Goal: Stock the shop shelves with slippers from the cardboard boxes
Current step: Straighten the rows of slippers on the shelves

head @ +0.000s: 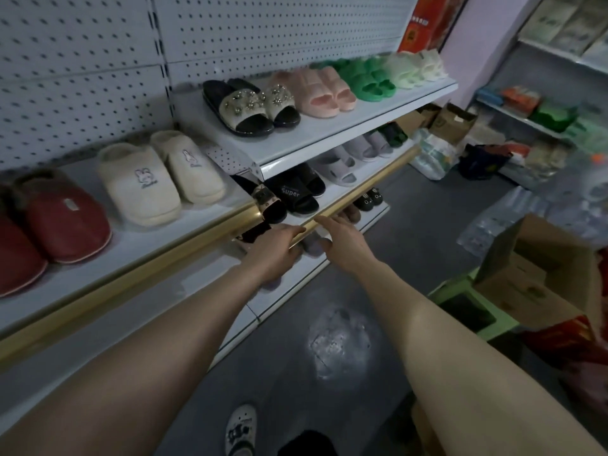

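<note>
My left hand (pixel 274 253) lies palm down over a grey slipper (pixel 312 247) at the lowest shelf (pixel 286 301), just below the gold rail (pixel 362 192). Another grey patch shows under the wrist. My right hand (pixel 345 240) is close beside it, fingers stretched along the rail and thumb pressed against the same grey slipper. How much of the slipper each hand grips is hidden. An open cardboard box (pixel 533 274) stands to my right on a green stool (pixel 457 291).
Red slippers (pixel 65 222) and cream slippers (pixel 158 179) sit on the left shelf. Black, pink and green pairs fill the upper shelf (pixel 329 133). Grey and black pairs sit below. More boxes and bags (pixel 437 153) crowd the far corner. My shoe (pixel 241 429) is on the grey floor.
</note>
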`<state>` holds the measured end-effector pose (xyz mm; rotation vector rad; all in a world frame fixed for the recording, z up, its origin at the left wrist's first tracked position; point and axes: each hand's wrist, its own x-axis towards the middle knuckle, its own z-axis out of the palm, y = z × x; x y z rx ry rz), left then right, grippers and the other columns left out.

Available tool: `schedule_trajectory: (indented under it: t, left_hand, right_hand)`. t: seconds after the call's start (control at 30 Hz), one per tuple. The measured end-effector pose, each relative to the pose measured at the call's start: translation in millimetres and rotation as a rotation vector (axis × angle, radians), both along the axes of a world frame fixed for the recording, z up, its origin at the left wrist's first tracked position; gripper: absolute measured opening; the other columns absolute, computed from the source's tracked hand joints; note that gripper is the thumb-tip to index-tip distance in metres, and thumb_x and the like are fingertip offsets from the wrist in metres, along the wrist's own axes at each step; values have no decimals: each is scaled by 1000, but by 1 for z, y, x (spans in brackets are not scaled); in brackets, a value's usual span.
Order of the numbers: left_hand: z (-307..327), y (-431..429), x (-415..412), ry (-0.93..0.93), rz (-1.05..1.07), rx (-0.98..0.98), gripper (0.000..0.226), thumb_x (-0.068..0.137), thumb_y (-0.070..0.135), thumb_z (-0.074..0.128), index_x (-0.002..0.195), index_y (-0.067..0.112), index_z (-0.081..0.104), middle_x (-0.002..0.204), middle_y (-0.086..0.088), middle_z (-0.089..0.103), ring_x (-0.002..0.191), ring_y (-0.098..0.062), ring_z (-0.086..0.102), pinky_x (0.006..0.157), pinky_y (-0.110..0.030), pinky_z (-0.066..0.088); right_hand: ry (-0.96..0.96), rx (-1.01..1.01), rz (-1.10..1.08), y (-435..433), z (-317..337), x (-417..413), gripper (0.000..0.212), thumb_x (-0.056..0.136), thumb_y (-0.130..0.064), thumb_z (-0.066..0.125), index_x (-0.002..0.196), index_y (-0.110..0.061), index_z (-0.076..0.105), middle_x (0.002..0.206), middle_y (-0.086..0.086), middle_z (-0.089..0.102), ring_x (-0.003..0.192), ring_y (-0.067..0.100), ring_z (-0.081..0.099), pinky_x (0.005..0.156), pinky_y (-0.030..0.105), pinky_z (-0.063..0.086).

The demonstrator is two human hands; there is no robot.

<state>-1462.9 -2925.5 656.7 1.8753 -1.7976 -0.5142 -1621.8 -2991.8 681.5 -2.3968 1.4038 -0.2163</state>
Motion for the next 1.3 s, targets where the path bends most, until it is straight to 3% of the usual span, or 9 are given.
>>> schedule_trajectory:
  t: [0.1,0.27,0.4,0.6,0.87,0.97,1.1,1.23,1.3]
  left_hand:
    - [-13,-31,-2,-20,20,47,46,93,27,55,139,26,49,132,-4,57,113,-23,58,90,-38,49]
    - [-42,-88,-4,-52,76,132,57,91,29,59,145,22,41,143,-6,47,124,-26,50,99,-39,44]
    - [-78,-129,-4,-2,242,202,66,92,34,59,151,24,30,151,-6,38,132,-25,42,105,-36,39]
    - [-115,-156,-4,56,525,219,71,94,23,57,154,18,20,157,-9,25,140,-28,30,112,-33,28]
    - [-189,-184,56,-206,784,144,73,93,27,59,153,23,18,159,-6,18,147,-28,14,119,-39,21]
    - [-225,-191,87,-227,808,139,77,94,40,56,155,26,11,162,-5,9,149,-31,6,119,-46,18]
    - [-260,-202,107,-275,853,60,86,89,60,52,155,26,9,163,-5,7,148,-34,8,116,-50,23]
    - [-281,-215,115,-359,852,-75,98,80,74,49,155,25,10,161,-6,14,146,-31,16,116,-45,26]
    - [-286,-216,118,-359,861,-129,95,83,66,55,155,25,10,161,-5,14,146,-28,17,117,-36,20]
  right_hand:
    - [50,35,60,-38,-14,1,53,95,-18,53,147,-27,42,152,5,41,139,30,36,112,41,34]
    - [69,112,186,-108,-42,9,57,94,-15,56,147,-29,40,152,4,38,132,29,45,107,39,42]
    - [119,108,416,-175,-66,21,59,97,-9,51,151,-23,35,153,10,37,132,32,43,105,36,39]
    - [84,112,598,-247,-109,40,61,94,-11,54,152,-22,35,151,10,41,134,31,43,109,38,39]
    - [-17,-80,752,-300,-186,112,76,87,-6,60,153,-24,29,147,16,43,125,37,51,101,40,47]
    - [-44,-122,766,-317,-219,142,89,81,-5,63,155,-31,20,159,10,23,139,36,35,106,44,44]
    - [-6,-131,833,-337,-248,170,97,82,-12,66,156,-37,7,165,2,1,151,31,3,119,50,22]
    - [-33,-181,882,-347,-270,186,94,82,-10,63,156,-34,10,165,4,3,150,30,8,120,49,21]
    - [-50,-205,873,-350,-281,192,91,84,-6,60,156,-34,11,164,3,3,149,29,15,120,43,25]
